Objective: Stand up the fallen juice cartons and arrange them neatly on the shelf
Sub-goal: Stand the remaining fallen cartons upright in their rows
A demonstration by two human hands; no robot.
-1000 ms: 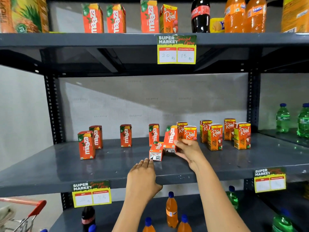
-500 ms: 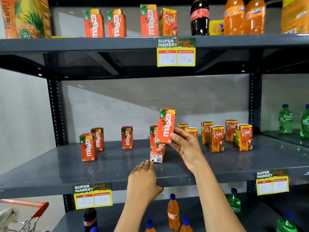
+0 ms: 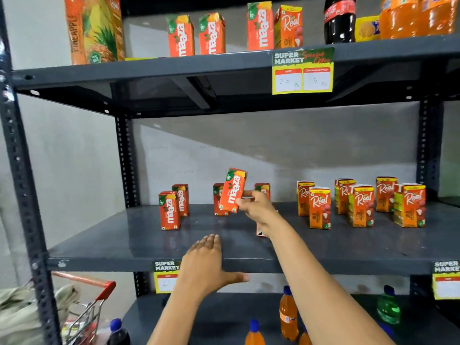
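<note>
My right hand [image 3: 256, 207] grips an orange Maaza carton [image 3: 232, 190], tilted slightly right and lifted above the middle shelf [image 3: 124, 247]. My left hand [image 3: 205, 265] rests flat on the shelf's front edge, fingers apart, holding nothing. Behind the held carton stand two Maaza cartons [image 3: 217, 199], one [image 3: 263, 189] partly hidden by my hand. Two more Maaza cartons [image 3: 169, 210] stand at the left. A fallen carton [image 3: 260, 232] peeks out beside my right forearm, mostly hidden. Several Real cartons [image 3: 319, 207] stand upright on the right.
The top shelf [image 3: 174, 68] holds Maaza and Real cartons, a large pineapple carton [image 3: 94, 28] and soda bottles [image 3: 339, 18]. Bottles [image 3: 288, 312] stand on the lower shelf. A red-handled shopping cart [image 3: 94, 305] sits at the lower left. Price tags [image 3: 302, 70] hang on shelf edges.
My right hand lifted the Maaza carton off the fallen pile and carried it left, still raised. The view shifted so the shelf sits further right. My left hand stayed on the shelf edge.
</note>
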